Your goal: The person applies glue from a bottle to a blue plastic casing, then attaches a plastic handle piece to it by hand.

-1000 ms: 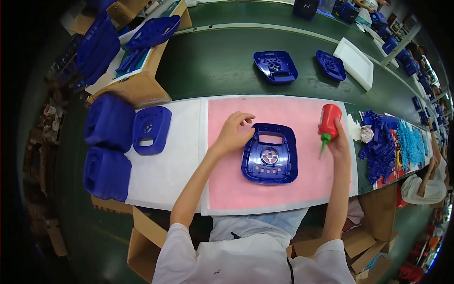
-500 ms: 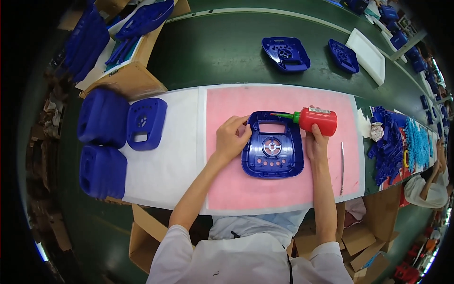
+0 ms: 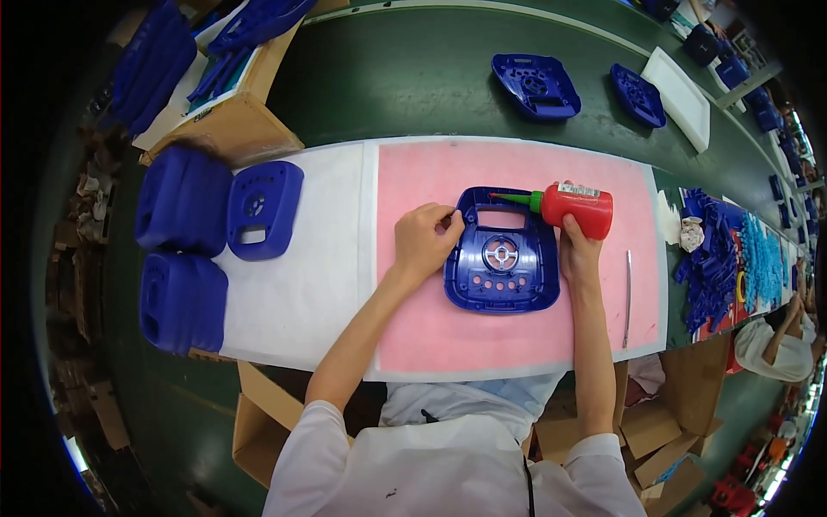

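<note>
Blue moulded panel (image 3: 502, 258) looks stiff and light; your left hand (image 3: 424, 241) pins its edge, your right hand (image 3: 579, 254) wraps the squeezable red bottle (image 3: 575, 209).

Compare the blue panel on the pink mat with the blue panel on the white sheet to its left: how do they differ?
The panel on the pink mat is steadied by the left hand, while the right hand lays a red glue bottle with its green nozzle at the top edge. The panel on the white sheet lies untouched beside stacked blue housings. The first is broader, with a row of holes; the second looks narrower. Both are glossy blue plastic with cut-outs.
</note>
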{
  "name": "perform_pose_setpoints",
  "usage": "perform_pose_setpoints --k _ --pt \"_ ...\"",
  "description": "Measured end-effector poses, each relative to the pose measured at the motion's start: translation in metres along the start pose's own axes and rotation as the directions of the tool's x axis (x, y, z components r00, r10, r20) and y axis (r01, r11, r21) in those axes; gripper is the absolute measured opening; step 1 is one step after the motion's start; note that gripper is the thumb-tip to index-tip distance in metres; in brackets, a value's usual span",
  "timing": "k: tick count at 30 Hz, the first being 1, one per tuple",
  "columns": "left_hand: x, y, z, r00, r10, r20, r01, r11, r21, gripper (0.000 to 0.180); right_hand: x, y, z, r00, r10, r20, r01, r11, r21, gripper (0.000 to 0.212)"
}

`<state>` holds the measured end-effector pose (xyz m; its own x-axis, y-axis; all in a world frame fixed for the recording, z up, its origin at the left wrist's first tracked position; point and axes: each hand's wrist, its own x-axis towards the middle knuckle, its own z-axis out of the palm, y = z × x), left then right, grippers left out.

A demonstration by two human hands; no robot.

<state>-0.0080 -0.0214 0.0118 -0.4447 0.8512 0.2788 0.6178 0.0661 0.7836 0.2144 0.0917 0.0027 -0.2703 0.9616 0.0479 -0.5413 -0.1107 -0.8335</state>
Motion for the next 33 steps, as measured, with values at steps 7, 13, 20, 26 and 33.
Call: perform_pose_setpoints --k 7,13,20,26,33 --pt "0.0 -0.001 0.0 1.0 -0.007 0.017 0.006 1.0 0.006 0.02 0.002 0.0 -0.003 0.998 -0.001 0.055 0.007 0.995 -0.097 0.063" --pt "0.0 0.0 0.0 0.999 -0.007 0.036 0.007 1.0 0.009 0.02 -0.001 -0.002 -0.003 0.997 -0.013 0.081 0.024 0.99 -0.137 0.063" --pt "0.0 0.001 0.0 1.0 0.001 0.024 -0.001 1.0 -0.008 0.02 -0.001 -0.006 0.006 0.993 -0.093 0.075 0.102 0.987 -0.126 0.059" --pt "0.001 0.0 0.002 1.0 0.009 0.014 -0.009 1.0 -0.012 0.02 -0.001 -0.01 0.005 0.99 -0.117 0.083 0.133 0.965 -0.225 0.059" --pt "0.0 0.001 -0.001 0.998 -0.015 0.057 0.014 1.0 0.016 0.022 -0.003 -0.015 0.005 0.981 -0.143 0.133 0.171 0.959 -0.226 0.062"
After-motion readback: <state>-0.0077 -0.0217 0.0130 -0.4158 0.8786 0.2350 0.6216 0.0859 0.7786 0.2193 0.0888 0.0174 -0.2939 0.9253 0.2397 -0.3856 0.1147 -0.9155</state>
